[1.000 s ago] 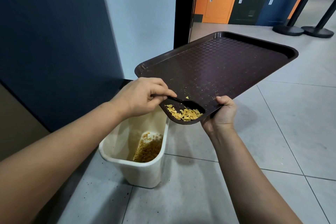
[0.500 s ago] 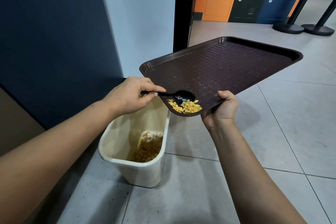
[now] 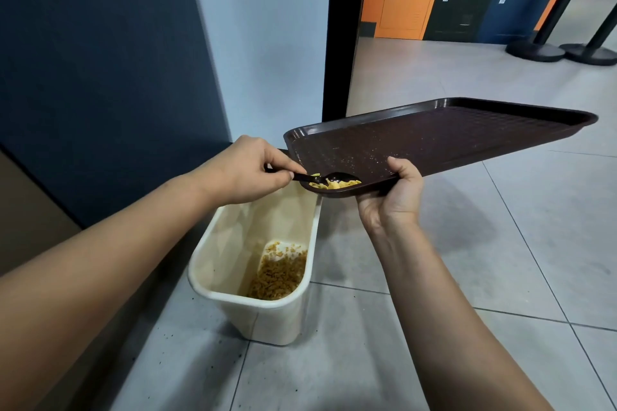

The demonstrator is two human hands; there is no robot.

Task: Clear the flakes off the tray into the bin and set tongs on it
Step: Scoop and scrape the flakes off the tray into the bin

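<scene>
Head view: the right hand [image 3: 392, 197] grips the near edge of a dark brown rectangular plastic tray [image 3: 444, 140], thumb on top, fingers curled beneath. Just left of it, yellow flakes [image 3: 335, 183] sit heaped in the tray's lowest corner — under the bowl of a black plastic spoon [image 3: 329, 177] pinched by the left hand [image 3: 243, 170]. Below both hands stands a cream plastic bin [image 3: 230, 290], flakes already at its bottom.

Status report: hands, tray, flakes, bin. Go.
Left hand pinches a black spoon; right hand grips the tray. Flakes heaped in the low corner above the bin. Nothing blocking.
</scene>
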